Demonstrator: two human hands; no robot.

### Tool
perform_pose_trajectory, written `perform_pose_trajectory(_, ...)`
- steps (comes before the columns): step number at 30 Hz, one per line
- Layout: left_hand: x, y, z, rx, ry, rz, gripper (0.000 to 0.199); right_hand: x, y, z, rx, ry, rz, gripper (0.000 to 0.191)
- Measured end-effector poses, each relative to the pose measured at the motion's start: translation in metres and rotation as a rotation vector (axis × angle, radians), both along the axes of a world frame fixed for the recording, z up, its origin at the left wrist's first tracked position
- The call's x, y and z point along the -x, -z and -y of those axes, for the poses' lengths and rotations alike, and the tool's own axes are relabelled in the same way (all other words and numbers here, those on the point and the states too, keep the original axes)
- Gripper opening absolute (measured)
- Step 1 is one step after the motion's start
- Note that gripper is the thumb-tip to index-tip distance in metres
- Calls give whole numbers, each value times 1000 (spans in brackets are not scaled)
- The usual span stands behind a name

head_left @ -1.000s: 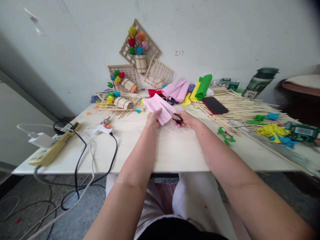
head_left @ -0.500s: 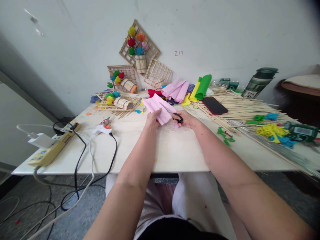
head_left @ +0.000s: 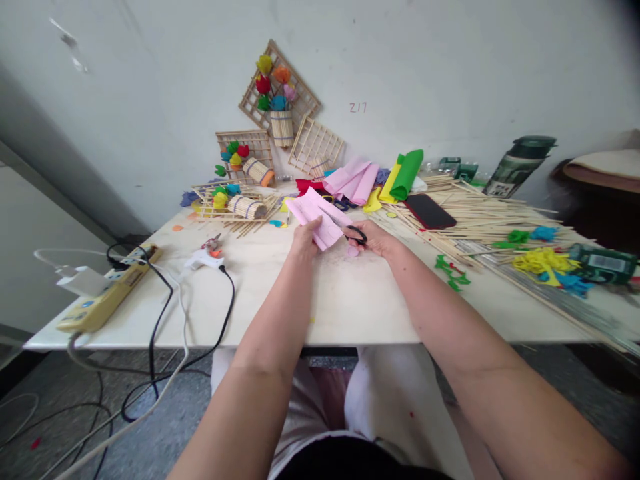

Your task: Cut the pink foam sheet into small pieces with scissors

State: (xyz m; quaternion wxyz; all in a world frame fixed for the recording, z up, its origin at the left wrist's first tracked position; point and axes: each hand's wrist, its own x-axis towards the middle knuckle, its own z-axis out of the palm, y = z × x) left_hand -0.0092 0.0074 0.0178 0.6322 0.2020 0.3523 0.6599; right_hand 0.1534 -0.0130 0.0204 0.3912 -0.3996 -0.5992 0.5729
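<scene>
A sheet of pink felt-like material (head_left: 314,205) is pinched by its near left side in my left hand (head_left: 306,239). My right hand (head_left: 376,240) grips black-handled scissors (head_left: 357,235), whose blades reach into the sheet from the right. A slit runs across the sheet along the blades. On the table just below the scissors lies a small round pink piece (head_left: 353,252). More pink material (head_left: 353,180) is folded up behind the sheet.
Green rolled felt (head_left: 407,175), a phone (head_left: 431,211) and many thin wooden sticks (head_left: 480,207) lie to the right. At left are a glue gun (head_left: 204,260) and a power strip (head_left: 95,310) with trailing cables. Stick lattices with flowers (head_left: 280,93) lean on the wall.
Both hands, the pink sheet and the scissors stay in nearly the same place. Only very slight shifts show.
</scene>
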Motion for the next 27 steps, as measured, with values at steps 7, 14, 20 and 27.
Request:
perform_pose_trajectory(7, 1, -5, 2, 36, -50, 79, 15, 0, -3, 4, 10, -31, 29, 23)
perform_pose_trajectory(14, 3, 0, -4, 35, -89, 13, 17, 0, -5, 8, 36, -47, 8, 20)
perform_pose_trajectory(20, 2, 1, -3, 1, -66, 10, 20, 2, -9, 13, 55, -35, -34, 17)
perform_pose_trajectory(27, 0, 2, -1, -25, -8, 6, 19, 1, -10, 13, 57, -32, -20, 21)
